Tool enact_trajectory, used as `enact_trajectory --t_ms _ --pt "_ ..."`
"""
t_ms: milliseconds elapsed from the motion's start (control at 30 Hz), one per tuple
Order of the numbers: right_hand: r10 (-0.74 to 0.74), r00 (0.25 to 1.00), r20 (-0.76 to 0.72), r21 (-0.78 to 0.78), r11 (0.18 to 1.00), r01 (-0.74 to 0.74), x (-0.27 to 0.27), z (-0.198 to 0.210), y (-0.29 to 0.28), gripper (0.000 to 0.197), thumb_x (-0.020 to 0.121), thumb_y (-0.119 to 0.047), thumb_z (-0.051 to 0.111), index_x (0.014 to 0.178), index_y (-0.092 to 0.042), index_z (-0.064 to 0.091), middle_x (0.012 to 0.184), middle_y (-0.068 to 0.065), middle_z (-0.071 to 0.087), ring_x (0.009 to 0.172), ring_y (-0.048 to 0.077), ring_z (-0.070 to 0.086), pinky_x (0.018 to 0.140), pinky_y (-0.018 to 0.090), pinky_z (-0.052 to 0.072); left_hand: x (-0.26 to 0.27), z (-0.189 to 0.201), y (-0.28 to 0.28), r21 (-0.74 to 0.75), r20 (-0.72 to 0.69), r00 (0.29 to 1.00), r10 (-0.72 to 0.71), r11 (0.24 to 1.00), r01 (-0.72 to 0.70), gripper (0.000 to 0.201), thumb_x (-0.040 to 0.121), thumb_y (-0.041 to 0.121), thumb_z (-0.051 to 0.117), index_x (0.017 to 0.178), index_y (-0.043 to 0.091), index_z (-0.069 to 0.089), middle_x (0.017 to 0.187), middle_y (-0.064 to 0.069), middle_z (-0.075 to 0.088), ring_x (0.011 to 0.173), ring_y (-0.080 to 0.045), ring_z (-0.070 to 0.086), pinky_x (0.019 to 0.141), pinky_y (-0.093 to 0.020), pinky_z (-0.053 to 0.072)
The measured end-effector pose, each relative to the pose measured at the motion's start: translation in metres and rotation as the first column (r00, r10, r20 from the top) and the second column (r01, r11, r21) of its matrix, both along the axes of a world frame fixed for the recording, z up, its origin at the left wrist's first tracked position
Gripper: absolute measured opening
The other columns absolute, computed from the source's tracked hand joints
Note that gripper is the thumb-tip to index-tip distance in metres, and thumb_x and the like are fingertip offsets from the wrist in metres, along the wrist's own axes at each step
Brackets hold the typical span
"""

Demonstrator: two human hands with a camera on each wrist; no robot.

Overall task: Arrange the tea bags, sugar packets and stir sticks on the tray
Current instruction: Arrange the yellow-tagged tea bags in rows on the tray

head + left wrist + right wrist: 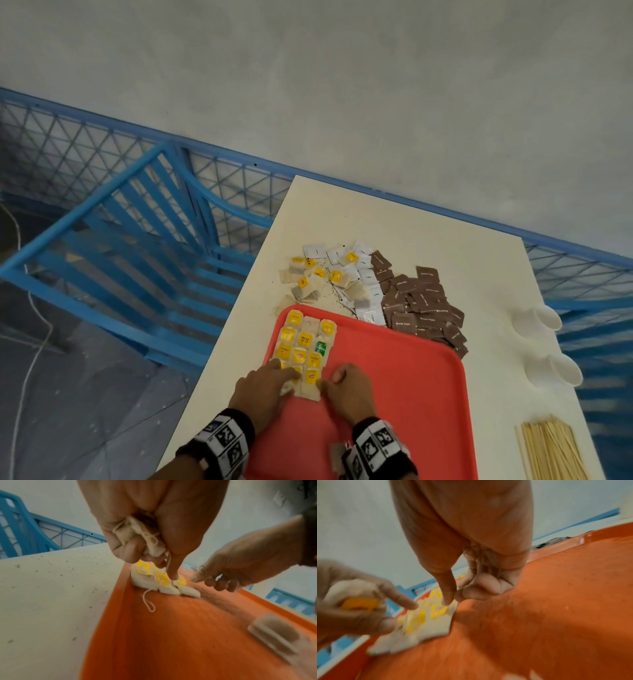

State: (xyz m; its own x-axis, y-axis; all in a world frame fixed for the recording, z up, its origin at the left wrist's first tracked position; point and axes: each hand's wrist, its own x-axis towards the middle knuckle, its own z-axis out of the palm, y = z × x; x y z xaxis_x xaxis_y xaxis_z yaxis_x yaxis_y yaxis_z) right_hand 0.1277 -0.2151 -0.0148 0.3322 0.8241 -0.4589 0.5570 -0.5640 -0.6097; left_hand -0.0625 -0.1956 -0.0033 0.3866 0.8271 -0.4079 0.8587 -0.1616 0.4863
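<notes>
The flat red plastic tray (pixel 394 394) lies at the near edge of the cream tabletop (pixel 342 219). Paper tea bags with yellow tags (pixel 305 346) lie in rows at the tray's far-left corner.

The left hand (pixel 263 390) grips several spare tea bags in curled fingers while its extended index finger presses on the nearest row. The right hand (pixel 349 387) is curled and appears empty; its thumb tip touches the row's edge.

Handling: the tea bags are judged light, soft and tearable, with trailing strings that can snag. Take hold at the tag or a corner.

Wrist views are blurred. Wooden stir sticks (pixel 551 452) at the near-right corner are cut off.
</notes>
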Motion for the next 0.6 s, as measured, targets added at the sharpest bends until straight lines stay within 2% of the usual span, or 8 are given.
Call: enact_trajectory --t_ms 100,133,200,300,333,433,500,600 --pt "0.109 0.994 0.013 0.024 0.994 -0.109 0.030 0.013 -0.005 0.020 0.079 -0.021 0.074 0.073 -0.020 0.055 0.074 -0.005 0.064 0.067 0.010 0.054 0.060 0.022 0.041 -0.002 0.008 0.001 -0.037 0.195 0.974 0.112 0.994 -0.107 0.024 0.081 0.053 0.058 0.102 0.047 0.067 0.105 0.012 0.062 0.100 -0.014 0.062 0.087 -0.036 0.051" --pt "0.184 0.983 0.017 0.019 0.983 -0.184 0.041 0.017 -0.010 0.019 0.080 -0.019 0.072 0.072 -0.020 0.055 0.072 -0.006 0.063 0.065 0.009 0.053 0.061 0.024 0.043 -0.001 0.009 0.001 -0.046 0.275 0.948 0.162 0.987 -0.155 0.013 0.079 0.052 0.066 0.091 0.048 0.067 0.102 0.014 0.066 0.096 -0.009 0.063 0.086 -0.032 0.051" --pt "0.352 0.936 0.018 -0.027 0.936 -0.351 0.061 0.026 -0.022 0.019 0.081 -0.014 0.066 0.070 -0.023 0.055 0.069 -0.008 0.064 0.062 0.003 0.053 0.070 0.029 0.049 0.003 0.012 0.002 -0.053 0.387 0.893 0.229 0.972 -0.227 0.011 0.078 0.042 0.080 0.079 0.043 0.069 0.096 0.018 0.070 0.091 0.003 0.062 0.081 -0.017 0.047" --pt "0.549 0.835 -0.031 -0.110 0.829 -0.548 0.073 0.028 -0.045 0.015 0.076 -0.017 0.060 0.073 -0.029 0.052 0.071 -0.012 0.061 0.066 0.002 0.054 0.077 0.034 0.052 0.015 0.016 -0.003 -0.045 0.415 0.877 0.242 0.968 -0.246 0.012 0.078 0.037 0.082 0.074 0.031 0.072 0.082 0.020 0.071 0.084 0.008 0.060 0.071 -0.005 0.038" --pt "0.590 0.807 -0.026 -0.130 0.798 -0.588 0.072 0.027 -0.053 0.014 0.073 -0.028 0.063 0.075 -0.031 0.049 0.074 -0.012 0.059 0.070 0.006 0.052 0.077 0.032 0.050 0.019 0.016 -0.007 -0.055 0.411 0.878 0.244 0.968 -0.243 0.013 0.078 0.036 0.081 0.073 0.029 0.072 0.078 0.021 0.070 0.083 0.008 0.060 0.070 -0.006 0.038" --pt "0.590 0.802 0.088 -0.181 0.801 -0.570 0.057 0.015 -0.072 0.044 0.061 -0.066 0.059 0.079 -0.030 0.043 0.088 -0.008 0.057 0.079 0.016 0.047 0.070 0.030 0.038 0.031 0.016 -0.017 -0.094 0.408 0.886 0.221 0.975 -0.200 0.012 0.080 0.033 0.080 0.074 0.024 0.073 0.078 0.026 0.068 0.081 0.006 0.061 0.067 -0.008 0.039" --pt "0.572 0.811 0.126 -0.195 0.815 -0.545 0.047 0.008 -0.079 0.040 0.069 -0.062 0.055 0.088 -0.028 0.044 0.100 0.000 0.061 0.086 0.022 0.050 0.071 0.031 0.035 0.038 0.017 -0.024 -0.104 0.406 0.890 0.206 0.978 -0.179 0.012 0.080 0.032 0.080 0.075 0.024 0.073 0.079 0.024 0.070 0.080 0.005 0.062 0.066 -0.008 0.041" --pt "0.520 0.847 0.106 -0.143 0.851 -0.505 0.048 0.001 -0.079 0.027 0.080 -0.038 0.050 0.095 -0.018 0.057 0.106 0.007 0.065 0.102 0.028 0.059 0.079 0.031 0.040 0.050 0.024 -0.030 -0.111 0.405 0.890 0.211 0.977 -0.181 0.009 0.082 0.029 0.079 0.077 0.023 0.075 0.079 0.015 0.073 0.080 0.005 0.063 0.066 -0.008 0.043"
